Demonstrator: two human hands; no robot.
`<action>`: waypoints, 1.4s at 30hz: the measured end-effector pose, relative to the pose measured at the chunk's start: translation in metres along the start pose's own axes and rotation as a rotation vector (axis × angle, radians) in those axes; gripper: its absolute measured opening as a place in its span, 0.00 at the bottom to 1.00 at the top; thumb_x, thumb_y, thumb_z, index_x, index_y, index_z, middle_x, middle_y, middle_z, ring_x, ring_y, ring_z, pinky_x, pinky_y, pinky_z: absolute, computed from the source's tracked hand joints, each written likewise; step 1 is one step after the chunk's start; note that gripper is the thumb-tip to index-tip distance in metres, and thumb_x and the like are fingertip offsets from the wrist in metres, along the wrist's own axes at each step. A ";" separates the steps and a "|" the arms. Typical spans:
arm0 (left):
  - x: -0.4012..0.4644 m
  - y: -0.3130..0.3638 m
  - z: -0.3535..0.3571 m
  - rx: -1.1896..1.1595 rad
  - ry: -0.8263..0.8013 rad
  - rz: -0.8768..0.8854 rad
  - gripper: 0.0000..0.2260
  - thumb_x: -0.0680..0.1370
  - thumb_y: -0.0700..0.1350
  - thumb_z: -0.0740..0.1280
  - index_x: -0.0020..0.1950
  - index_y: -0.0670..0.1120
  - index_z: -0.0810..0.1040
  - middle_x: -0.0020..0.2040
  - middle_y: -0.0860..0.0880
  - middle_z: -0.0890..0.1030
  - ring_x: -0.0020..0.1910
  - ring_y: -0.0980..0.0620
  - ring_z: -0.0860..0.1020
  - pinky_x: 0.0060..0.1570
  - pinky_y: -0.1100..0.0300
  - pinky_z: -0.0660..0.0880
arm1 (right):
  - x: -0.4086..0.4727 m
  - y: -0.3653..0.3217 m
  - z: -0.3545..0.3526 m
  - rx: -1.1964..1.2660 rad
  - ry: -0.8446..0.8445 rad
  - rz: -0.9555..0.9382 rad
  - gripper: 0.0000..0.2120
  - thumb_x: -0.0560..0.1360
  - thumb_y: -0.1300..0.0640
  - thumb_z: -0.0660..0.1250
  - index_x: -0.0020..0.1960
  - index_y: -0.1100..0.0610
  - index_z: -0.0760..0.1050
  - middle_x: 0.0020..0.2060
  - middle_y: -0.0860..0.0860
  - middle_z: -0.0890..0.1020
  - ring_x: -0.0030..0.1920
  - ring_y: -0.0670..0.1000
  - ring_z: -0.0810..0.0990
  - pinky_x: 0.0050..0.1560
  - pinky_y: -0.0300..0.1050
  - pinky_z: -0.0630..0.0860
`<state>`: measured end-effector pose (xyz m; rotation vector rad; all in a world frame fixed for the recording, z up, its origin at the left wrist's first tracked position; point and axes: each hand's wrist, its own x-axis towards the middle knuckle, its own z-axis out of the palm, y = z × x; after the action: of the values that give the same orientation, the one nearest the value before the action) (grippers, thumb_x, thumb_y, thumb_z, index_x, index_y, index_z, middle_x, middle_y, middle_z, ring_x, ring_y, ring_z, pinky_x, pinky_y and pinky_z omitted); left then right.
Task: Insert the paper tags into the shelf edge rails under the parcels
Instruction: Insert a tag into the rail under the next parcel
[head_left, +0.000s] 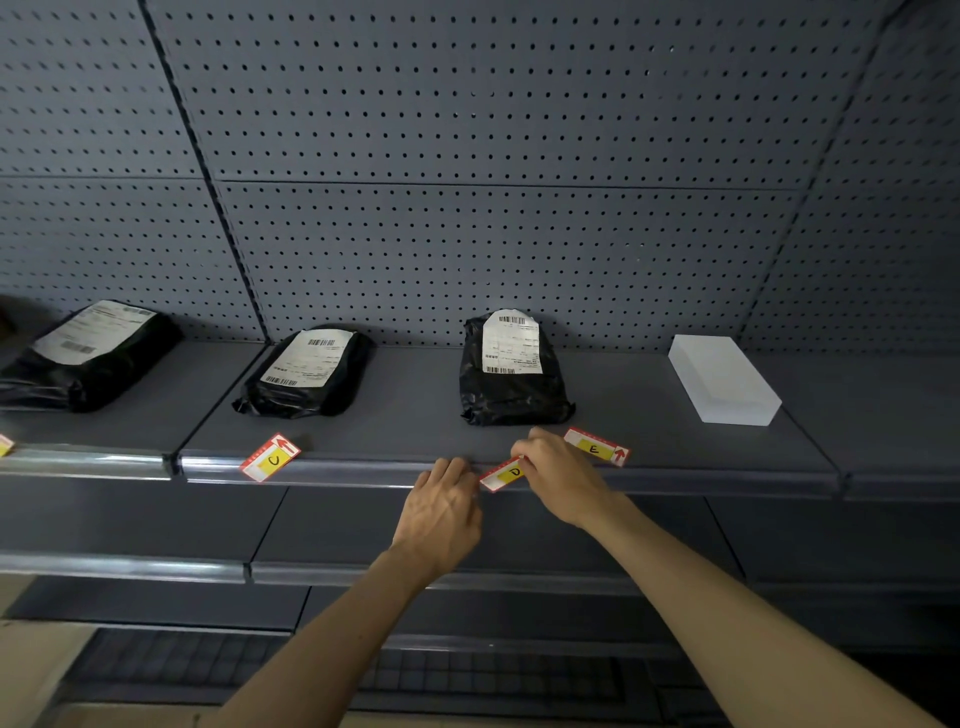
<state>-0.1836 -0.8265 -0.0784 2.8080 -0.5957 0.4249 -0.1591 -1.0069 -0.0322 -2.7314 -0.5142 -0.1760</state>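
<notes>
Insertion of tag D (503, 474) is in hand: the right hand (558, 475) pinches its right end while the left hand (441, 506), fingers curled, steadies the left end against the glossy edge rail (332, 470) below the crinkled black parcel (511, 374). Judged next: level the tilted, flimsy paper tag and seat both long edges. Tags C (270, 457) and E (597, 447) lie loose at the shelf's front edge.

The shelf (415, 415) holds 3 parcels (514, 374), a clear box (722, 379), and tags C (270, 458) and E (596, 447).
</notes>
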 end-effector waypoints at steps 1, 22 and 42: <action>0.000 0.000 0.000 -0.008 0.006 0.002 0.09 0.73 0.43 0.62 0.51 0.45 0.78 0.52 0.48 0.77 0.50 0.49 0.75 0.51 0.55 0.75 | 0.000 -0.001 0.002 -0.005 -0.008 -0.011 0.10 0.80 0.63 0.60 0.42 0.60 0.76 0.41 0.53 0.74 0.37 0.53 0.76 0.36 0.46 0.71; 0.004 -0.003 -0.001 -0.054 0.009 -0.002 0.17 0.73 0.42 0.60 0.62 0.46 0.76 0.55 0.49 0.77 0.53 0.49 0.74 0.56 0.54 0.74 | 0.003 0.002 0.007 0.002 0.020 -0.014 0.07 0.80 0.63 0.60 0.47 0.62 0.77 0.46 0.55 0.75 0.41 0.55 0.77 0.39 0.48 0.73; 0.115 0.060 -0.029 -0.059 -0.153 0.149 0.12 0.78 0.45 0.63 0.61 0.46 0.75 0.56 0.46 0.77 0.57 0.47 0.72 0.55 0.51 0.72 | -0.019 0.085 -0.056 -0.124 0.090 0.262 0.10 0.77 0.52 0.67 0.51 0.59 0.76 0.48 0.54 0.77 0.44 0.53 0.78 0.40 0.48 0.77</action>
<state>-0.1153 -0.9129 -0.0033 2.7666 -0.8400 0.2161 -0.1479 -1.1077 -0.0106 -2.8618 -0.1210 -0.2692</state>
